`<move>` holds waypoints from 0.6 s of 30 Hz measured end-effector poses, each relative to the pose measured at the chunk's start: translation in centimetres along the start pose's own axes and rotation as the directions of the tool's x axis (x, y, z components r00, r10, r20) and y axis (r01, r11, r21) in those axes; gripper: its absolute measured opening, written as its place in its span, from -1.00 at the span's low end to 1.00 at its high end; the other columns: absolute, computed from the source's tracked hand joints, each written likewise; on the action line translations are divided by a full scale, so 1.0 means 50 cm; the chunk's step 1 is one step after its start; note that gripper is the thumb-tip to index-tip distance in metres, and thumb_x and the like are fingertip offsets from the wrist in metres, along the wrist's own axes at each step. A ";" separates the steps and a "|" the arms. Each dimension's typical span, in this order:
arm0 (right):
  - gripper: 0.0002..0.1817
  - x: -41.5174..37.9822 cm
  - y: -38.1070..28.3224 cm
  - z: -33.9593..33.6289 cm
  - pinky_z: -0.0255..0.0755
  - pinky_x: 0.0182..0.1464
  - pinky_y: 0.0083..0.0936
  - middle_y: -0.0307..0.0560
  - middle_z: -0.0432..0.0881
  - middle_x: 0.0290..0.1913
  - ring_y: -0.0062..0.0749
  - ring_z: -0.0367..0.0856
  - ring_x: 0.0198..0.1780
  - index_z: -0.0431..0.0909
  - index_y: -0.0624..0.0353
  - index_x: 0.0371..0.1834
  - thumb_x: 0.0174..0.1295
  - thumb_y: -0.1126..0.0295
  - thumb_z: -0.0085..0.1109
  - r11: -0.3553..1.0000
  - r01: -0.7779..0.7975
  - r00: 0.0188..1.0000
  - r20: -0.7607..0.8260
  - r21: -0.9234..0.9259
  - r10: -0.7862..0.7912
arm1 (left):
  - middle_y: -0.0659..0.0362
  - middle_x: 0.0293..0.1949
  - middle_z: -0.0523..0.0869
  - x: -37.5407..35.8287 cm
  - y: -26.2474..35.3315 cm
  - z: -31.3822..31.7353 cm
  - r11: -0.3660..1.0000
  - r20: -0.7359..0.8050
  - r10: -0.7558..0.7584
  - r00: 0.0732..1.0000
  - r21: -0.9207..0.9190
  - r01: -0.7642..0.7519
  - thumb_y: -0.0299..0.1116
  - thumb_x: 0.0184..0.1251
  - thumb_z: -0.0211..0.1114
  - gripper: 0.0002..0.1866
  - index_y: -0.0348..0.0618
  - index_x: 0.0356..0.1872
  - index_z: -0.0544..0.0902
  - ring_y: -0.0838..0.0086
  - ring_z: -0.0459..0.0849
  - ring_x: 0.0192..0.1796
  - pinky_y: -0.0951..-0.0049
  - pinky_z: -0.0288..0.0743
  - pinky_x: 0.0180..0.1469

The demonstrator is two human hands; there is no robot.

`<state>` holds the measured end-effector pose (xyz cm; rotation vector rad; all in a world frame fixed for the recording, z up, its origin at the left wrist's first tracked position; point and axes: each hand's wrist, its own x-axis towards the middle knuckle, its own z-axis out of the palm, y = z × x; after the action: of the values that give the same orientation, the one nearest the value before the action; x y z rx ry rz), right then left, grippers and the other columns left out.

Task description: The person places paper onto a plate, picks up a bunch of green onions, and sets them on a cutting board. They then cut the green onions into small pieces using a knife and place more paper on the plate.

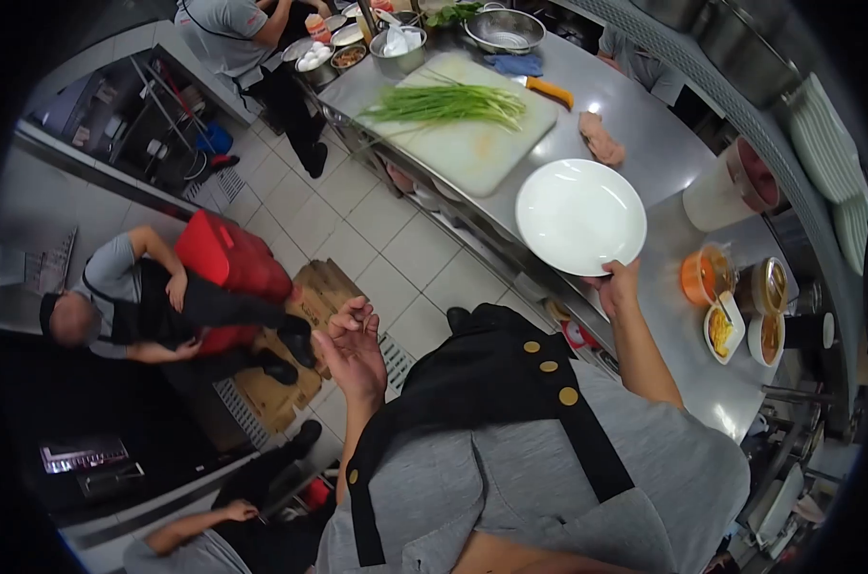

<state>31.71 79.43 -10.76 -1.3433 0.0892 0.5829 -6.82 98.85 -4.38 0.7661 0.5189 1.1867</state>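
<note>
Our right hand (619, 285), gripping the near rim, has hold of the white plate (581, 216) at one o'clock from our chest, above the bench (668, 287). Our left hand (355, 352), at ten o'clock, is empty and half open, fingers curled. Green onions (453, 104) lie at twelve o'clock.

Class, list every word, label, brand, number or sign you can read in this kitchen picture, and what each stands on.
None can be read with certainty.
Small reddish mark on a co-worker's grey shirt: too blurred to read.
Red-and-white bottle on the counter: any label is too small to read.
Floor cardboard: any print is too blurred.
White plate: no text visible.
</note>
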 end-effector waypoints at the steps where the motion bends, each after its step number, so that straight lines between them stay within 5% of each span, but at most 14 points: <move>1: -0.16 0.028 0.007 0.003 0.82 -0.26 0.02 0.25 0.40 0.30 0.23 0.64 0.15 0.07 0.09 0.50 0.00 0.66 -0.08 1.000 0.004 1.000 -0.003 0.008 -0.004 | 0.03 0.20 0.60 0.049 0.014 0.009 0.998 0.097 0.005 0.995 0.067 -0.012 0.24 0.67 -0.26 -0.39 -0.07 -0.27 0.51 0.34 0.57 0.14 0.25 0.35 0.30; 3: -0.17 0.069 0.010 0.004 0.74 -0.03 0.21 0.26 0.38 0.34 0.28 0.58 0.24 0.08 0.10 0.50 0.01 0.67 -0.09 0.995 0.003 1.000 -0.011 0.096 -0.002 | 0.00 0.14 0.60 0.144 0.033 0.021 0.977 0.261 0.045 0.964 0.190 -0.097 0.15 0.68 -0.14 -0.46 -0.13 -0.18 0.54 0.35 0.59 0.11 0.29 0.40 0.28; 6: -0.15 0.135 0.059 -0.018 0.57 0.18 0.35 0.21 0.29 0.45 0.30 0.41 0.40 0.05 0.05 0.56 0.08 0.71 -0.13 0.983 -0.035 0.996 -0.080 0.180 0.050 | 0.05 0.14 0.62 0.274 0.025 0.009 0.953 0.271 0.039 0.962 0.281 -0.118 0.06 0.68 -0.04 -0.58 -0.11 -0.09 0.54 0.37 0.58 0.13 0.27 0.39 0.29; 9: -0.19 0.132 0.086 0.008 0.57 0.18 0.29 0.18 0.28 0.47 0.20 0.42 0.40 0.09 0.04 0.55 0.15 0.71 -0.09 0.980 0.016 0.972 -0.231 0.197 0.030 | 0.07 0.12 0.65 0.399 0.009 0.051 0.979 0.259 -0.004 0.966 0.200 -0.050 -0.20 0.64 0.11 -0.78 -0.12 0.02 0.52 0.45 0.62 0.07 0.39 0.47 0.22; 10: -0.20 0.128 0.095 0.010 0.57 0.21 0.28 0.15 0.31 0.44 0.16 0.40 0.41 0.08 0.06 0.55 0.16 0.70 -0.06 0.973 0.051 0.966 -0.259 0.225 0.010 | 0.09 0.09 0.66 0.444 0.004 0.072 0.950 0.261 0.002 0.965 0.301 -0.083 -0.34 0.59 0.15 -0.85 -0.13 0.03 0.50 0.46 0.62 0.07 0.39 0.48 0.22; 12: -0.25 0.113 0.111 0.018 0.54 0.22 0.01 0.11 0.36 0.38 0.07 0.43 0.36 0.21 0.13 0.50 0.16 0.66 0.04 0.987 0.130 0.909 -0.408 0.093 -0.081 | 0.11 0.06 0.67 0.540 -0.002 0.106 0.912 0.287 0.011 0.958 0.390 -0.127 -0.48 0.54 0.19 -0.84 -0.14 0.04 0.49 0.48 0.62 0.08 0.39 0.49 0.23; 13: -0.32 0.067 0.071 0.065 0.44 0.26 -0.14 0.09 0.39 0.34 -0.04 0.44 0.33 0.34 0.17 0.43 0.13 0.62 0.14 0.991 0.120 0.857 -0.498 -0.056 -0.132 | 0.11 0.05 0.67 0.593 -0.006 0.125 0.895 0.335 0.051 0.941 0.402 -0.192 -0.50 0.53 0.20 -0.84 -0.16 0.04 0.49 0.48 0.62 0.08 0.39 0.48 0.23; 15: -0.33 0.113 0.180 0.004 0.35 0.31 -0.18 0.12 0.36 0.35 -0.06 0.42 0.32 0.40 0.19 0.39 0.10 0.59 0.23 0.835 0.201 0.490 -0.685 -0.513 -0.539 | 0.13 0.00 0.68 0.706 -0.005 0.176 0.824 0.426 0.150 0.892 0.446 -0.351 -0.52 0.49 0.25 -0.85 -0.24 -0.01 0.52 0.48 0.60 0.07 0.39 0.45 0.22; 17: -0.28 0.080 0.204 -0.023 0.31 0.33 -0.16 0.19 0.29 0.40 0.02 0.37 0.34 0.38 0.17 0.41 0.08 0.58 0.28 0.679 -0.078 0.330 -0.662 -0.730 -0.673 | 0.13 -0.04 0.69 0.836 0.011 0.242 0.670 0.535 0.286 0.795 0.481 -0.565 -0.53 0.38 0.36 -0.82 -0.26 -0.07 0.59 0.42 0.62 0.05 0.34 0.45 0.20; 18: -0.28 0.026 0.160 0.035 0.27 0.37 -0.13 0.22 0.26 0.42 0.08 0.32 0.36 0.38 0.17 0.41 0.08 0.56 0.29 0.766 -0.124 0.327 -0.755 -0.631 -0.569 | 0.13 -0.08 0.70 0.893 0.035 0.291 0.558 0.604 0.384 0.699 0.451 -0.696 -0.54 0.30 0.41 -0.81 -0.24 -0.12 0.63 0.38 0.63 0.03 0.32 0.46 0.17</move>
<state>28.78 82.37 -17.91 -2.1551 0.6994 -0.6118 16.32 137.93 7.74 1.9019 0.2912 1.3529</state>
